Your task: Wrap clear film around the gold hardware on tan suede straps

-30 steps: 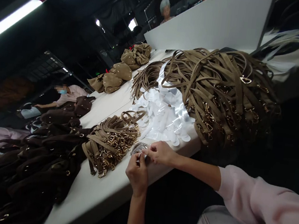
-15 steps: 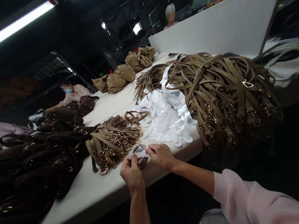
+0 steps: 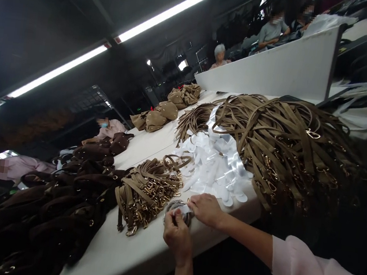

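My left hand (image 3: 178,236) is closed at the table's front edge, thumb and fingers pinching a small coiled strap (image 3: 172,205) that looks greyish and partly brown, its detail blurred. A white strip (image 3: 185,209) lies across the coil between my two hands. From the right, my right hand (image 3: 206,209) pinches the strip's end, and a bit of gold metal shows at its fingertips. Just beyond my hands are a pile of white plastic pieces (image 3: 211,165) and a bundle of short brown straps (image 3: 151,182) with gold buckles and clips.
Long brown straps (image 3: 249,119) with gold clips are heaped at the right, some hanging over the edge. Dark brown bags (image 3: 60,211) cover the left of the white table (image 3: 112,253). Tan bags (image 3: 159,116) lie farther back. A white partition (image 3: 276,64) and several people stand beyond.
The view has tilted up, so everything sits lower and more to the right. My hands still hold the coil and strip together, with the left fingers slightly shifted on it.
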Demonstrator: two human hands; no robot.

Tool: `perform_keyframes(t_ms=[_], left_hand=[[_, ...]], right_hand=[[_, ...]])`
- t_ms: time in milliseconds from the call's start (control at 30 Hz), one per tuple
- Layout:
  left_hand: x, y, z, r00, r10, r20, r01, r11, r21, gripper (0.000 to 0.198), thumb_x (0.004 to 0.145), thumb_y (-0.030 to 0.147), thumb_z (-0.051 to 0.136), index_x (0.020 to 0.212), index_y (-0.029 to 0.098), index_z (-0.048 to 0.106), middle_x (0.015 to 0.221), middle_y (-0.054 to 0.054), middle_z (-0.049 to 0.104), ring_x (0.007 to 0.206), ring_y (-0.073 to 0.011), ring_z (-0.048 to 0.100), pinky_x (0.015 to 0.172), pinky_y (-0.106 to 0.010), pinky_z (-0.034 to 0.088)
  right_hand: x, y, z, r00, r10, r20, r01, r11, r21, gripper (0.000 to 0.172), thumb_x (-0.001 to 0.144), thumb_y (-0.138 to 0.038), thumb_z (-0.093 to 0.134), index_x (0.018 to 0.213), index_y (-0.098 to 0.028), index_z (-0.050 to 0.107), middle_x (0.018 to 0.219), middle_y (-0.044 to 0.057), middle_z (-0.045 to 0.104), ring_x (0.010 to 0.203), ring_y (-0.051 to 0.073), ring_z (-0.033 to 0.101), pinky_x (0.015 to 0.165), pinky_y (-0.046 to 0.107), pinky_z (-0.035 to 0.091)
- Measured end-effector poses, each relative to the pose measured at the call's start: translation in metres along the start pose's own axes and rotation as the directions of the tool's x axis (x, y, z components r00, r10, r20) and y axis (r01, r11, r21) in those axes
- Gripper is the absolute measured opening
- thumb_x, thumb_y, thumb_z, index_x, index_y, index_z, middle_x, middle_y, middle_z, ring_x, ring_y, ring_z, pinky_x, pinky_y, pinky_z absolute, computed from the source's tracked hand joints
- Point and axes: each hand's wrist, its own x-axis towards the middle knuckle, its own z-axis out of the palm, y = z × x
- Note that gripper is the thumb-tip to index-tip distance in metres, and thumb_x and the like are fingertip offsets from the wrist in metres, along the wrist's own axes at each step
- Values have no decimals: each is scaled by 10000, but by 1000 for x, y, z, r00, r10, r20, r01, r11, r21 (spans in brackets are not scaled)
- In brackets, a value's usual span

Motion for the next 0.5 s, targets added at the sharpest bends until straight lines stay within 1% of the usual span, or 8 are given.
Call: perform_keyframes(t_ms=[100,167,233,300,367,433,467,500], left_hand=[[6,1,-3,981,131,145,-133,991,5,337,892,488,489,808,185,611,866,-124,657,886,-293,602,860,-477,473],[6,2,-7,946,216,242,-224,975,7,320,869,485,557,894,177,641,904,-124,668,935,-300,604,900,-494,469],[4,-1,-9,918,271,289,-290,957,24,321,858,448,599,1000,165,652,954,-144,676,964,-316,613,910,-520,471],[4,-5,-11,914,272,300,-296,955,37,310,842,405,630,1029,161,667,970,-164,685,965,-331,627,917,-541,470],[10,-9,-14,934,176,311,-190,982,16,311,777,391,701,1001,175,700,975,-159,704,966,-335,647,937,-532,470],[25,-10,-22,939,-25,344,36,999,-28,358,692,413,769,961,180,730,972,-143,726,960,-329,669,929,-493,495],[37,-8,-28,919,-146,365,181,982,-62,394,656,428,793,954,176,738,965,-135,735,948,-323,681,903,-467,518],[52,-3,-34,884,-257,390,322,941,-109,438,625,441,814,959,167,741,953,-129,742,923,-313,693,856,-436,546]], right_hand=[[2,-1,1,1000,11,0,-11,1000,2,375,979,-388,415,880,-187,715,920,90,728,901,226,677,753,279,429],[3,0,2,1000,28,-1,-28,999,16,379,976,-384,417,872,-170,712,898,107,723,900,241,678,754,288,437],[4,2,1,999,44,-8,-43,998,44,346,962,-387,456,876,-162,704,882,109,720,888,242,680,749,285,438],[2,5,0,999,42,-21,-40,996,82,287,946,-387,502,904,-175,691,884,83,721,868,215,679,740,264,433],[-2,10,-1,998,28,-50,-20,989,149,236,938,-371,524,914,-194,678,872,53,721,838,185,675,727,246,419],[-6,14,-1,996,24,-80,-5,973,231,220,934,-355,526,889,-195,670,847,45,718,813,177,669,719,245,406],[-8,17,-1,996,25,-86,-1,962,273,217,928,-349,528,871,-192,667,834,47,716,803,177,665,717,247,401],[-9,19,0,996,26,-82,0,951,310,214,920,-343,533,852,-190,665,822,48,714,793,177,662,713,249,397]])
